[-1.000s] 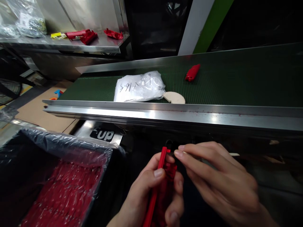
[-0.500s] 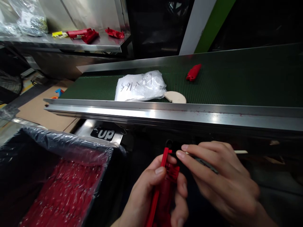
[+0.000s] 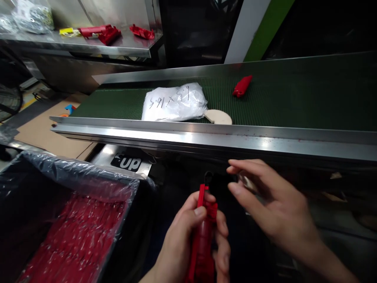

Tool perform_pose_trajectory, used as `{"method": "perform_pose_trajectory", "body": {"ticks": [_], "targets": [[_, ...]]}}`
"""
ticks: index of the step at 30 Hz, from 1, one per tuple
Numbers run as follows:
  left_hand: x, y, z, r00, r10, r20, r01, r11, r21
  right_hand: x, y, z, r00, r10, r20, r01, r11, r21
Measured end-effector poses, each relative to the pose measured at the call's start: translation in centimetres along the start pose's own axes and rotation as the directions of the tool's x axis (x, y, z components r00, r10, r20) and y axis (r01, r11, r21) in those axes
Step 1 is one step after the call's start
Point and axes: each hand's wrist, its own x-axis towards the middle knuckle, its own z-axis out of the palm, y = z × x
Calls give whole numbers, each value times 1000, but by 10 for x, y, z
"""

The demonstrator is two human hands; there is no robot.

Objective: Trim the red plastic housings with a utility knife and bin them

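Observation:
My left hand (image 3: pixel 179 236) is closed around a long red plastic housing (image 3: pixel 204 251), held upright with its upper end above the thumb. A small black loop (image 3: pixel 208 175) shows just past that end. To the right, apart from the housing, is my right hand (image 3: pixel 273 208), thumb and forefinger spread. Behind its forefinger a blurred pale tool (image 3: pixel 247 183) shows, seemingly held by the other fingers; most of it is hidden, and its exact kind cannot be made out.
A conveyor with a green belt (image 3: pixel 294 98) and metal rail (image 3: pixel 265 143) runs across ahead. On it lie a white plastic packet (image 3: pixel 173 104), a pale disc (image 3: pixel 219 117) and a red part (image 3: pixel 243 86). A lined bin (image 3: pixel 129 196) of red parts stands left. Red pieces (image 3: pixel 100 33) rest on a metal shelf (image 3: pixel 126 49).
My right hand has drawn back from the upper end of the housing, its thumb and forefinger parting. The pale stick-like tool has turned in it. My left hand keeps its grip.

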Motion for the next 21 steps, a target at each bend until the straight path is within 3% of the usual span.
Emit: {"method": "perform_pose_trajectory", "body": {"ticks": [3,7,10,15,18,20,21], "targets": [[-2,0,6,992,89,-89,-70,978,197,5,-8,6,970,141,200,-173,972,156],[-9,3,17,934,128,-334,67,855,514,9,-17,10,919,210,335,-319,893,317],[-11,4,21,898,139,-417,165,772,613,8,-16,15,904,243,351,-359,878,317],[-4,6,24,903,207,-377,77,784,615,8,3,11,936,344,74,-351,895,275],[6,18,31,917,235,-323,35,758,652,6,18,1,932,362,22,-355,899,259],[23,34,40,930,297,-217,-20,631,776,0,28,-2,948,316,48,-319,925,206],[36,45,45,930,347,-124,-72,502,862,-5,32,0,956,288,61,-295,937,186]]}}
